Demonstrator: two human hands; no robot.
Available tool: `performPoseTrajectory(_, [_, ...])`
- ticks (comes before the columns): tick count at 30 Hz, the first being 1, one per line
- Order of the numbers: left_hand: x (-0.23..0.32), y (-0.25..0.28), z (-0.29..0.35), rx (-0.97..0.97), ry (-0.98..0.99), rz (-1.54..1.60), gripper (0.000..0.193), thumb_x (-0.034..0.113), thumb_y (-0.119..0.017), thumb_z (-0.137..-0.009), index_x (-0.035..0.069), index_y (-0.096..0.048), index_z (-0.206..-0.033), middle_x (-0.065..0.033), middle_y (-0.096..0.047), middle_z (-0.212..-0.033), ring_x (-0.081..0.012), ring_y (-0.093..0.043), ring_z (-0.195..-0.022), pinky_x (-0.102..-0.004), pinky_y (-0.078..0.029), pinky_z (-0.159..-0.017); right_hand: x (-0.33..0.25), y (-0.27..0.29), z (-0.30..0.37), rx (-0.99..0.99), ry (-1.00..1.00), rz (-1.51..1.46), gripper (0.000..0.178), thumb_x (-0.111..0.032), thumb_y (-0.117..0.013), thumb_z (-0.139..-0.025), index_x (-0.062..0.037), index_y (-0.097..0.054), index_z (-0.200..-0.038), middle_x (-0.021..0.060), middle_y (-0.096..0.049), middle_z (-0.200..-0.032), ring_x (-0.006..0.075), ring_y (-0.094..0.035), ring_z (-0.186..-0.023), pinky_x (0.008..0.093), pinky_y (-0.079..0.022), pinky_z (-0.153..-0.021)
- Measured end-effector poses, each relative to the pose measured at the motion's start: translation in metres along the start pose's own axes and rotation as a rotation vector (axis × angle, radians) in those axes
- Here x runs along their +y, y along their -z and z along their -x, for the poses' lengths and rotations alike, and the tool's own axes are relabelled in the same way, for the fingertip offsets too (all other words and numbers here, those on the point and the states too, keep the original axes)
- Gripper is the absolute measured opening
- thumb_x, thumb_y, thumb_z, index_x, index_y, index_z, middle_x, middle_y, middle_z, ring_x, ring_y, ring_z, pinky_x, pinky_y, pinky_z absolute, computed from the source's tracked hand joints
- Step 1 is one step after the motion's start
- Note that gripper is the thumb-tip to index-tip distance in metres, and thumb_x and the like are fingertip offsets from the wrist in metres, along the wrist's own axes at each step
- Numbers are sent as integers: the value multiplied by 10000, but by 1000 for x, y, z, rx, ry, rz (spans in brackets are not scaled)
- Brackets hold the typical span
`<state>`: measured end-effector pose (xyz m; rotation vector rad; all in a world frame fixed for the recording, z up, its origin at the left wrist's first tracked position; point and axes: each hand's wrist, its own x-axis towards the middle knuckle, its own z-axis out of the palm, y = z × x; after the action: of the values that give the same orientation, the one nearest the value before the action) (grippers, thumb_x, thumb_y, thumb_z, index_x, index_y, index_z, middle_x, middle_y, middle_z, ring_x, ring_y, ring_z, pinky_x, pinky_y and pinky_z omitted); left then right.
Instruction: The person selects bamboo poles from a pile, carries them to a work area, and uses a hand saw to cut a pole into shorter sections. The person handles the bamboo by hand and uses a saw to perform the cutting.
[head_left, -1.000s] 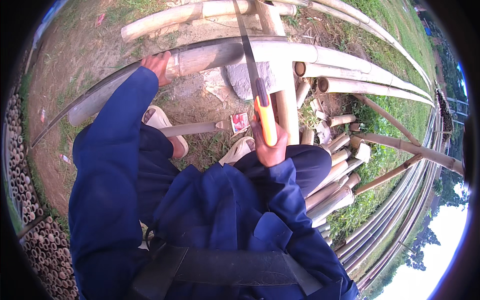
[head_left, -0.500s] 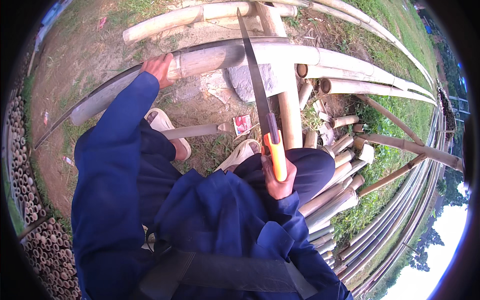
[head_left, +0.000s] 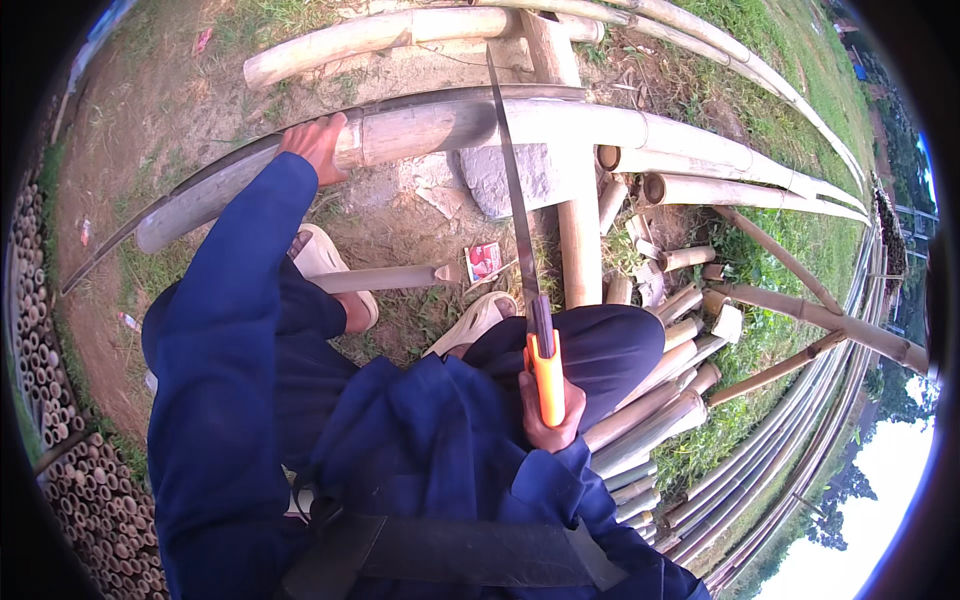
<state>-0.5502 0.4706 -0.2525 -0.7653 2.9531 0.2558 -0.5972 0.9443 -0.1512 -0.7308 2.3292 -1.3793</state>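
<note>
A thick bamboo pole (head_left: 420, 135) lies crosswise before me, a dark strip running along its far side. My left hand (head_left: 318, 148) is wrapped over its left part and grips it. In my right hand (head_left: 553, 412) is the orange handle of a handsaw (head_left: 515, 190). The long dark blade points away from me and crosses the pole where a blackened patch meets paler bamboo. Whether its teeth have cut in cannot be made out. An upright-looking bamboo support (head_left: 580, 245) passes under the pole, beside a grey stone block (head_left: 510, 180).
Cut bamboo pieces (head_left: 650, 430) are heaped right of my knee. A short bamboo length (head_left: 385, 279) lies between my sandals (head_left: 478, 322), near a red packet (head_left: 483, 262). Long poles (head_left: 790, 490) stretch along the right. Stacked bamboo ends (head_left: 105, 510) stand at left.
My right hand has drawn the saw back toward me, so its tip sits nearer the pole. My left hand stays on the pole.
</note>
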Motion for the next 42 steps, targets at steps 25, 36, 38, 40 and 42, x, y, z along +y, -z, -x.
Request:
performPoseTrajectory(25, [-11,-6,2,24,-30,-9,787,289,-870,-557,13,-543,-1217,-224,-686,-1066,-419,-671,-994,-490,-532,-861,12,-5,-19,-56,-217,-213,249,-8,-662,-937,77,-641,-1170,101,-698,-1014,128,-641,-942,271,-488,-814])
performPoseTrajectory(36, [-17,1,-5,-47,-26,-14,731,304,-856,-564,24,-554,-1168,-220,-696,-973,-425,-674,-970,-502,-528,-865,4,-31,-73,-92,-85,-141,127,-40,-666,-949,56,-694,-1027,74,-717,-834,93,-629,-728,274,-512,-666])
performPoseTrajectory(38, [-9,3,-4,-46,-3,-9,734,302,-856,-563,24,-557,-1173,-221,-696,-993,-424,-674,-974,-503,-527,-867,1,-7,-17,-43,-124,-103,228,-45,-668,-936,49,-686,-1143,128,-744,-994,142,-688,-870,290,-532,-788])
performPoseTrajectory(40, [-8,3,-11,35,-43,5,732,284,-858,-567,21,-556,-1179,-222,-692,-1037,-420,-673,-980,-496,-532,-868,-6,12,20,6,-148,-62,331,-57,-680,-918,43,-669,-1232,161,-747,-1103,173,-710,-976,304,-534,-868])
performPoseTrajectory(42, [-1,5,-8,37,-37,8,722,276,-858,-569,22,-558,-1174,-220,-690,-1046,-418,-673,-981,-491,-535,-864,-9,15,-7,-68,-151,-79,349,-61,-671,-923,30,-666,-1260,142,-755,-1022,131,-694,-831,288,-540,-787])
